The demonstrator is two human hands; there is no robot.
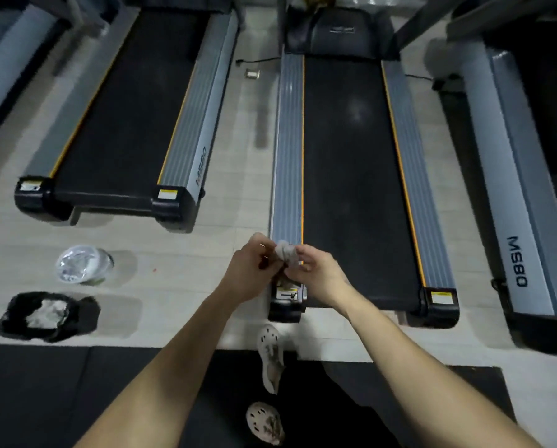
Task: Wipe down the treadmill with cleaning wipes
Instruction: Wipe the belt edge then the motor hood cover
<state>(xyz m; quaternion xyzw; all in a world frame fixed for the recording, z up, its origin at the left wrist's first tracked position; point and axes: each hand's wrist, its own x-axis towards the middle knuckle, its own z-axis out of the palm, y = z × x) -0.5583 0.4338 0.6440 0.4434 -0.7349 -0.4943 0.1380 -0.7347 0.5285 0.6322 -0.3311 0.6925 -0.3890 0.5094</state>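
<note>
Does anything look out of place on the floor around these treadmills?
A dark streak marks the pale floor just left of the middle treadmill, like a wet smear. A small loose object lies on the floor beyond it.

Probably a gym, several treadmills (351, 176) in a row, black floor mats (60, 399)

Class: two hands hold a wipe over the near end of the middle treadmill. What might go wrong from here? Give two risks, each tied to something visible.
1. The crumpled white wipe, pinched between the left hand and right hand, is bunched small; it may skip the grooves of the grey ribbed side rail.
2. The black waste bag lies on the pale floor well to the left, so a used wipe may get dropped short.
</note>
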